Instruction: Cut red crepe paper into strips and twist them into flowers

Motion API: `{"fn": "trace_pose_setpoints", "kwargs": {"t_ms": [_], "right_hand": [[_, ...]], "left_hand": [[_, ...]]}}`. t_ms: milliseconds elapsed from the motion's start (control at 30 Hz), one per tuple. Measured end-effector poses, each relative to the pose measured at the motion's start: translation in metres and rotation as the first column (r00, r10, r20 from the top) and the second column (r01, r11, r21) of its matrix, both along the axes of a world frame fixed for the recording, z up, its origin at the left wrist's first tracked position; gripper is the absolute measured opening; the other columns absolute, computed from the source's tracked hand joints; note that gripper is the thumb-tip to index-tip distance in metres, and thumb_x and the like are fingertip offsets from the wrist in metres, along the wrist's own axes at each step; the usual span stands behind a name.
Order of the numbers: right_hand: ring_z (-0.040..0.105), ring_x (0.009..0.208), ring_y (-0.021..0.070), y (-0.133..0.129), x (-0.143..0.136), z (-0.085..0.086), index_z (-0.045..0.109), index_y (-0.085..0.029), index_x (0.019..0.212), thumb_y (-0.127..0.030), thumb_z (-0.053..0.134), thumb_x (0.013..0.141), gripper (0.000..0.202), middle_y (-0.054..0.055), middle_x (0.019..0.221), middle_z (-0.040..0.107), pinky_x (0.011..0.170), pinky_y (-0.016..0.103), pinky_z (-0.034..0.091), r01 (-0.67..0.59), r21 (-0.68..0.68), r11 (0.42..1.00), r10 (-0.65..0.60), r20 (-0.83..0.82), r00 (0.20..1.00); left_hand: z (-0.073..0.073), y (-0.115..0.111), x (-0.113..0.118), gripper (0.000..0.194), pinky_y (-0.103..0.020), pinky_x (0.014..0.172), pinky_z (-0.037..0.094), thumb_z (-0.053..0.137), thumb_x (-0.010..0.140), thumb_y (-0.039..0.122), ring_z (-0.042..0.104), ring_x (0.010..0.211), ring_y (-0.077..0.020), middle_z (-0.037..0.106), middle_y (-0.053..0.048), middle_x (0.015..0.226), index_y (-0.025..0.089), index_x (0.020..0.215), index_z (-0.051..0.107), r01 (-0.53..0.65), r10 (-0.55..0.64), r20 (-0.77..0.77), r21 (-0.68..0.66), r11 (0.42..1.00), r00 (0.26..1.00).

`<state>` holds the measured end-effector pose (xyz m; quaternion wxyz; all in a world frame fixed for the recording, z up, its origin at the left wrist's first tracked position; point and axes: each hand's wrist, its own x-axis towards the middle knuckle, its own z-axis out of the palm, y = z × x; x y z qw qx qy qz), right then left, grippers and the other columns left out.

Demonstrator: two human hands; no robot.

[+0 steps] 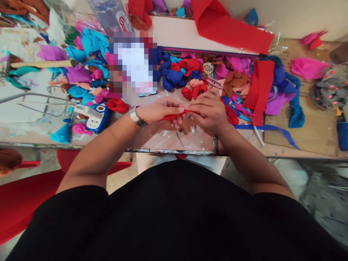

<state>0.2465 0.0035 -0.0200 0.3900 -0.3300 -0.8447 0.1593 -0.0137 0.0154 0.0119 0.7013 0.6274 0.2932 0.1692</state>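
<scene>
Both hands meet over the middle of the table, pinching a thin red strip (170, 117) of what looks like crepe paper. My left hand (160, 110), with a metal watch at the wrist, has thumb and fingers closed on it. From the other side, my right hand (209, 110) grips its end with bent fingers. Just beyond the hands lie small red pieces (187, 93), dark blue crumpled pieces (174, 79) and pink scissors (214, 82). A wide red strip (262, 87) rests right of my right hand.
A blue and white power strip (100, 117) with cords sits at the left, near turquoise and purple pieces (78, 74). Behind are a plastic bottle (108, 14) and a red sheet (233, 29). Cardboard (312, 127) lies at the right. The table's front edge (174, 151) runs before my body.
</scene>
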Motion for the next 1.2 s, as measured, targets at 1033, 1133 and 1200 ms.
{"fn": "trace_pose_setpoints", "kwargs": {"t_ms": [1033, 1133, 1200], "right_hand": [[0.069, 0.097, 0.0279, -0.004, -0.009, -0.006, 0.077, -0.026, 0.094, -0.055, 0.069, 0.104, 0.031, 0.004, 0.093, 0.079, 0.098, 0.050, 0.046, 0.123, -0.070, 0.990, -0.126, -0.038, 0.991], [0.068, 0.098, 0.0281, -0.004, -0.009, -0.008, 0.076, -0.025, 0.095, -0.054, 0.066, 0.105, 0.032, 0.005, 0.093, 0.077, 0.094, 0.048, 0.046, 0.113, -0.119, 0.986, -0.119, -0.044, 0.992], [0.068, 0.098, 0.0281, -0.003, -0.009, -0.009, 0.076, -0.025, 0.097, -0.054, 0.066, 0.106, 0.032, 0.006, 0.094, 0.077, 0.092, 0.047, 0.046, 0.099, -0.139, 0.985, -0.106, -0.042, 0.993]], "left_hand": [[-0.011, -0.009, 0.009, 0.035, -0.035, 0.084, 0.054, 0.056, 0.109, 0.041, 0.076, 0.086, -0.0219, 0.083, -0.008, 0.092, 0.019, 0.108, 0.083, -0.014, 0.386, -0.186, 0.888, 0.460, 0.903], [-0.016, -0.009, 0.009, 0.038, -0.036, 0.082, 0.052, 0.052, 0.111, 0.040, 0.077, 0.089, -0.0237, 0.083, -0.010, 0.097, 0.019, 0.114, 0.083, 0.014, 0.406, -0.184, 0.922, 0.387, 0.895], [-0.017, -0.009, 0.009, 0.038, -0.036, 0.079, 0.051, 0.051, 0.111, 0.040, 0.077, 0.088, -0.0239, 0.083, -0.010, 0.098, 0.020, 0.114, 0.083, 0.028, 0.419, -0.192, 0.930, 0.366, 0.887]]}}
